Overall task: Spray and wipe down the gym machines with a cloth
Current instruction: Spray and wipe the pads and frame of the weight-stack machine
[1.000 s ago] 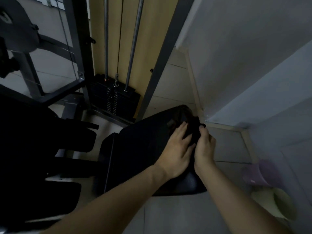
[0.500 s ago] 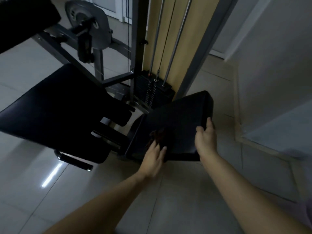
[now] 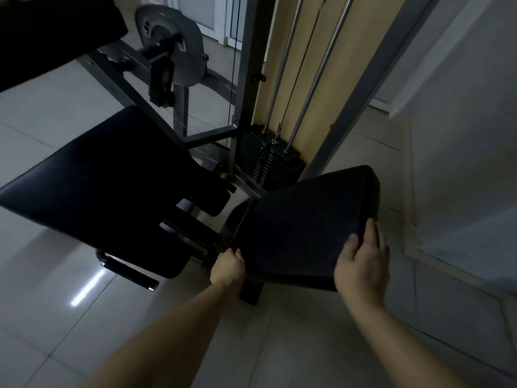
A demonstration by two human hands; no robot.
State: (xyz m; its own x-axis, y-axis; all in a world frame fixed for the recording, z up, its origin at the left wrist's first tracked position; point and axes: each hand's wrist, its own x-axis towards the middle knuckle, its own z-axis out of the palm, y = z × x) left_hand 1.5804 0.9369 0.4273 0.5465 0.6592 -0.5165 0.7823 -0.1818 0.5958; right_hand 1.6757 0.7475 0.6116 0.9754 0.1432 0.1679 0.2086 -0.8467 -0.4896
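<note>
A black padded seat (image 3: 305, 225) of the gym machine lies low in front of me. My right hand (image 3: 362, 264) holds its near right corner, thumb on top and fingers along the side edge. At the pad's near left corner my left hand (image 3: 228, 266) grips a dark cloth (image 3: 228, 243), of which only a reddish-dark scrap shows above the knuckles. A second, larger black pad (image 3: 112, 189) sits to the left.
The weight stack (image 3: 268, 161) with chrome guide rods (image 3: 316, 77) stands behind the seat against a yellow panel. A grey frame and round cam plate (image 3: 167, 46) are at upper left. A white wall (image 3: 461, 135) closes the right side. The tiled floor (image 3: 279, 345) lies below.
My left hand slid with the cloth from the pad's far right end across to its near left corner. My right hand shifted to the near right corner. My view pulled back.
</note>
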